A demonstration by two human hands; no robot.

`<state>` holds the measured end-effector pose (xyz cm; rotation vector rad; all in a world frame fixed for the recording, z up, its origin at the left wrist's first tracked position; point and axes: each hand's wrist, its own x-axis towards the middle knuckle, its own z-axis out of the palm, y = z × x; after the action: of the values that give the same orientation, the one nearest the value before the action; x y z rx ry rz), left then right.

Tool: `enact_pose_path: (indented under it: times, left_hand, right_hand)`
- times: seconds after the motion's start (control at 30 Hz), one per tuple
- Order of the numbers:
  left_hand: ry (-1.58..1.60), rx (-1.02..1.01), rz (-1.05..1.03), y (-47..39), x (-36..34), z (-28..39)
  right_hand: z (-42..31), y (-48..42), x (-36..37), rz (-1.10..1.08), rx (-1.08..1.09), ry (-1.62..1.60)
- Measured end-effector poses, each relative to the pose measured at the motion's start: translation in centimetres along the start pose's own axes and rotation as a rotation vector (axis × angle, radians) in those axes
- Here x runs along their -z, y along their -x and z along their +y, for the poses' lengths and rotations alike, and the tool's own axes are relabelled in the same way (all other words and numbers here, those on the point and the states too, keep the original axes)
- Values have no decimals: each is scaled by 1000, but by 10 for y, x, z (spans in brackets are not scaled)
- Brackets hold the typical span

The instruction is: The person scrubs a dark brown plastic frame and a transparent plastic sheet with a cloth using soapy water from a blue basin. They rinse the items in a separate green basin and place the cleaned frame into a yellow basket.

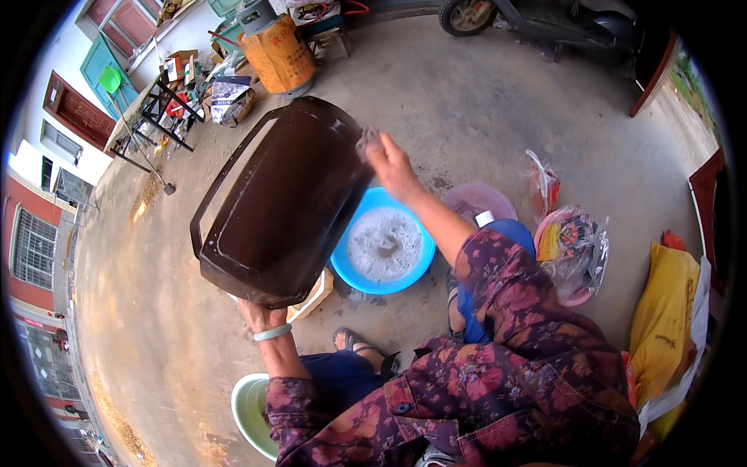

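Observation:
A large dark brown plastic bin or basket (286,198), seen on its smooth side, is held tilted up in front of me. My left hand (265,318), with a pale bangle at the wrist, grips its lower end. My right hand (388,163) is at its upper right edge with a greyish cloth (369,145) pressed between fingers and bin. Beyond the bin's right side, a blue basin (382,286) of sudsy water stands on the floor, with a dark patch among the foam. Part of a cream-coloured container (312,298) shows under the bin.
A light green basin (248,403) stands by my left sleeve. Right of the blue basin are a pink tub (484,201), a tied plastic bag (544,187) and a pink basin (578,298) with packets. Farther off are a gas cylinder (277,55), a scooter (560,29) and a yellow sack (665,321).

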<state>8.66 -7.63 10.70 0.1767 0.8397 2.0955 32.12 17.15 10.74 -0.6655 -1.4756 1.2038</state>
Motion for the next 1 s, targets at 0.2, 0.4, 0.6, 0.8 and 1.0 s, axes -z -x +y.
enact_pose_path:
  times: [0.2,0.4,0.6,0.8,1.0]
  left_hand:
    - [63,-31,67,-1,-31,-13]
    - [80,25,-99,-2,-31,-5]
    - [43,-40,-10,1,-27,-6]
    - [158,60,-63,-5,-17,-10]
    - [172,50,-94,-12,-10,-10]
  right_hand:
    - [-9,46,-63,5,357,334]
    - [-32,99,-108,-153,641,388]
    - [-30,61,-103,-129,792,473]
    - [-48,-15,-94,216,551,358]
    - [-71,70,-140,-215,882,447]
